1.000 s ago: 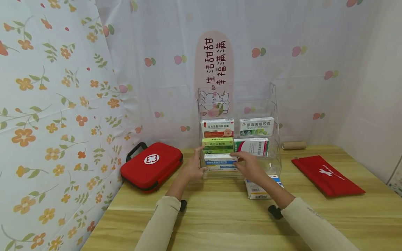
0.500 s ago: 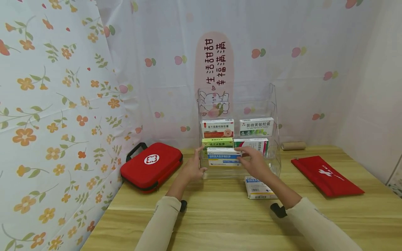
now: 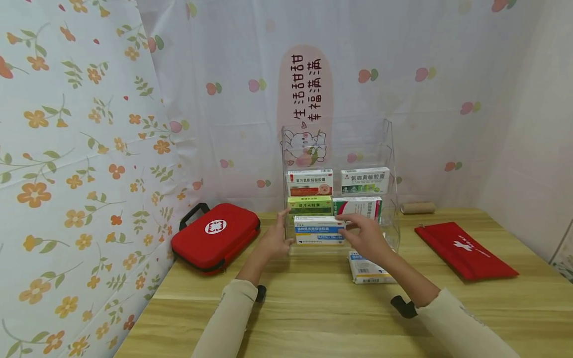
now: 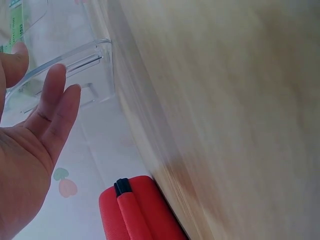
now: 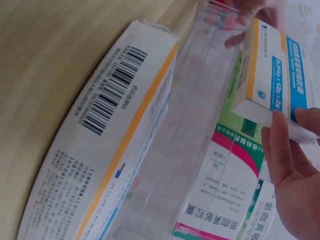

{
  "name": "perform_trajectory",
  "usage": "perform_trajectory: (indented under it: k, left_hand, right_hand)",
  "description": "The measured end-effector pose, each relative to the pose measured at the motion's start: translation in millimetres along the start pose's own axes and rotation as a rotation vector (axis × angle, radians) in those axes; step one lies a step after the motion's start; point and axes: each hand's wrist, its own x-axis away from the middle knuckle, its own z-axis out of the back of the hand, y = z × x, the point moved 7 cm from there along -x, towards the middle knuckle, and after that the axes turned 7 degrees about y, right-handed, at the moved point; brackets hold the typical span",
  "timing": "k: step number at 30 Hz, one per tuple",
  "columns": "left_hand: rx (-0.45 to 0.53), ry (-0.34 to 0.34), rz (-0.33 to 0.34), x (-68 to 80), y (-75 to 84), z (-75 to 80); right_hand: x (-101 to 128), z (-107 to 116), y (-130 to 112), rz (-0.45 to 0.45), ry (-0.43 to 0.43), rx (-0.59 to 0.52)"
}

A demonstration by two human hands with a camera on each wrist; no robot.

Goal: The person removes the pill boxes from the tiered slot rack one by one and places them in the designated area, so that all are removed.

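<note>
My right hand (image 3: 368, 234) pinches the right end of a blue-and-white box (image 3: 319, 230), thumb and fingers closed on its edge, and holds it level in front of the bottom tier of the clear rack (image 3: 388, 149), on the rack's left side. In the right wrist view the box (image 5: 272, 75) is tipped against my fingers (image 5: 280, 150), its blue face and orange stripe showing, with the rack's clear wall (image 5: 190, 125) just beside it. My left hand (image 3: 273, 239) is spread, fingers straight and relaxed, at the left edge of the rack; I cannot tell whether it touches the plastic. The left wrist view shows those fingers (image 4: 52, 100) close to the rack's clear corner (image 4: 95, 65). Above my box stand a green box (image 3: 310, 204) and a white box with a red-and-green end (image 3: 357, 207), and above those two more boxes. Another box (image 3: 369, 267) lies flat on the table (image 3: 313, 308) just under my right forearm. A red case (image 3: 216, 236) sits to the left, a red pouch (image 3: 465, 250) to the right, well apart from the rack.
</note>
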Motion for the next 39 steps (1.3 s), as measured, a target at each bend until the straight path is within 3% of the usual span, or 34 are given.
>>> perform_trajectory:
  k: [10,22,31,39]
  left_hand:
    - [0.016,-0.014,0.02,-0.2,-0.3,-1.2]
    - [0.021,-0.015,0.03,1.5,1.7,-0.1]
    - [-0.021,-0.016,0.015,1.0,1.0,-0.5]
    - [-0.03,-0.011,0.004,1.0,0.8,-0.2]
  right_hand:
    - [12.3,1.6,-2.6,-0.008,-0.061,-0.047]
    - [32.7,-10.8,6.6,-0.151,-0.223,-0.103]
    - [41.0,-19.9,11.4,-0.159,-0.327,-0.134]
    - [43.7,-24.1,15.6,-0.184,-0.365,-0.14]
